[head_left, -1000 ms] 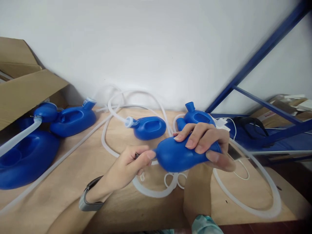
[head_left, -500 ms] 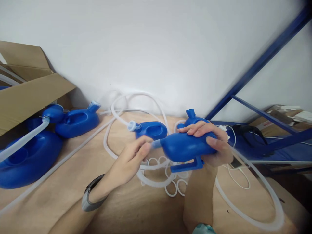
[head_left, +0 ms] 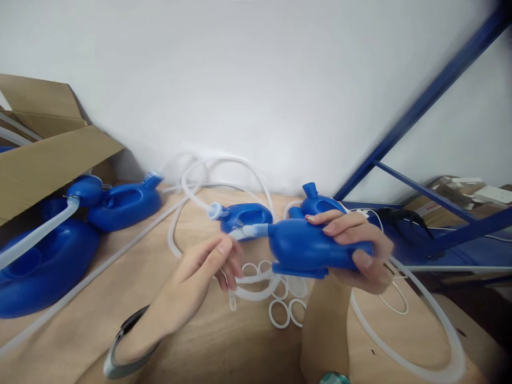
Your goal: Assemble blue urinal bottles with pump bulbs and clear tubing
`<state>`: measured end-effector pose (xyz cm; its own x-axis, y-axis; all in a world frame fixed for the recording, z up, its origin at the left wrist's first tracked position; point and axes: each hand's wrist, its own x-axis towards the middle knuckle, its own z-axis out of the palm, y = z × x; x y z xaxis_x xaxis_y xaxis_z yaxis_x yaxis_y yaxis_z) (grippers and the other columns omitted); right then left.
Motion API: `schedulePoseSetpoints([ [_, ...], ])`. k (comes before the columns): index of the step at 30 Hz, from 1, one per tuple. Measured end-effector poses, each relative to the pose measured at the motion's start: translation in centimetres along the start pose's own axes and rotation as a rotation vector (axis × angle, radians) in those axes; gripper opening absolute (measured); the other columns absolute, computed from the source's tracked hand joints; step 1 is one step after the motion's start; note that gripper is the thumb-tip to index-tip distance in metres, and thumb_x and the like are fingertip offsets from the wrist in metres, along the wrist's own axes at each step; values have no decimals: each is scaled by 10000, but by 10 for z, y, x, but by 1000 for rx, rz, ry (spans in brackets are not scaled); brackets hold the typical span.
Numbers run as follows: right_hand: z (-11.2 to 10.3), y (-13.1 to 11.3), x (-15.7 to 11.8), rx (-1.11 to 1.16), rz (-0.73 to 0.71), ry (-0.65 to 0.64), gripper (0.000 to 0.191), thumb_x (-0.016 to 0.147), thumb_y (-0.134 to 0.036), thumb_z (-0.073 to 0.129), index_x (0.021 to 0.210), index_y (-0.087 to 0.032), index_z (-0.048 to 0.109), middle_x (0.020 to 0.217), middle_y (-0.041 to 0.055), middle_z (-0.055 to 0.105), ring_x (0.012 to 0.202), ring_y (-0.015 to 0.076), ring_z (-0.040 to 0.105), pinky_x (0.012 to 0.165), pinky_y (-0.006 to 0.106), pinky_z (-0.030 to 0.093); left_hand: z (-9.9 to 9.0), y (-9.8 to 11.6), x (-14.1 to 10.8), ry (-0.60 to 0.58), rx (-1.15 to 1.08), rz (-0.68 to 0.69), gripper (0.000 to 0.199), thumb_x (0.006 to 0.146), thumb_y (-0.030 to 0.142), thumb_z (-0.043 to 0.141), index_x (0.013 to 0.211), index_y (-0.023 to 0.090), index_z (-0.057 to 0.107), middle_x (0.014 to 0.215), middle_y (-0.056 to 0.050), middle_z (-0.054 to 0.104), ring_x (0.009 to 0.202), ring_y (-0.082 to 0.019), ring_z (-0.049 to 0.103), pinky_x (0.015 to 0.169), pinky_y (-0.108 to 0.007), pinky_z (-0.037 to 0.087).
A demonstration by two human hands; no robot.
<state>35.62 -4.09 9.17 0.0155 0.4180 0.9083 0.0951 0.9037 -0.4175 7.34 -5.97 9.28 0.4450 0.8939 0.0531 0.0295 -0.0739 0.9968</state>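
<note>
A blue urinal bottle is in my right hand, with the fingers wrapped round its right end and its flat handle turned downward. From its left end sticks a translucent tube end with a small clear loop at its tip. Just left of and below that tip is my left hand, holding nothing, fingers curled loosely and apart. Beneath the bottle lie several white rings, a coiled clear tube and a small clear plastic piece.
Behind stand a capped blue bottle with a tube and another blue bottle. More blue bottles lie at left beside an open cardboard box. A long tube loops at right, near a blue metal frame.
My left hand has let go of the translucent tube end and moved down and left, its fingers opening. My right hand has turned the bottle and shifted it slightly right.
</note>
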Motion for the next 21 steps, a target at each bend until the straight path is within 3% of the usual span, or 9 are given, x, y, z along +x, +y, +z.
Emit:
schedulePoseSetpoints([
  [3,4,-9,2,-13,0,-37,168,891,-391,674,891,-300,815,718,59,697,765,318,780,649,507,680,-10,0,6,192,170,97,339,988,541,665,1010,203,680,674,33,628,603,-120,585,554,-203,472],
  [6,5,-11,4,53,-28,-90,187,907,-370,663,935,-276,822,718,52,704,757,298,789,637,465,688,-22,0,10,94,388,99,365,959,513,712,1183,227,745,723,21,670,610,-117,560,538,-202,435],
  [8,5,-8,6,91,-28,-116,189,907,-371,668,942,-268,823,723,46,709,753,283,794,642,435,689,-27,-2,12,19,451,88,389,981,542,668,1172,224,784,802,-15,723,622,-118,555,559,-218,444],
  [11,1,-2,10,126,28,-159,167,889,-377,686,906,-276,818,711,40,708,751,279,798,653,428,686,-31,-6,17,-47,391,58,430,964,574,675,1170,215,792,860,-37,736,654,-131,571,569,-231,455],
  [16,-3,8,11,245,87,-244,190,876,-328,681,959,-242,829,763,60,740,792,285,797,681,435,680,-34,-12,25,-229,320,-56,373,918,543,735,1068,206,788,765,-20,715,650,-147,613,573,-228,482],
  [21,0,15,6,341,229,-196,201,860,-299,659,939,-222,827,820,70,755,831,297,791,755,481,668,-31,-16,26,-171,338,-31,339,900,519,729,990,201,806,807,-47,752,676,-159,622,621,-249,495],
])
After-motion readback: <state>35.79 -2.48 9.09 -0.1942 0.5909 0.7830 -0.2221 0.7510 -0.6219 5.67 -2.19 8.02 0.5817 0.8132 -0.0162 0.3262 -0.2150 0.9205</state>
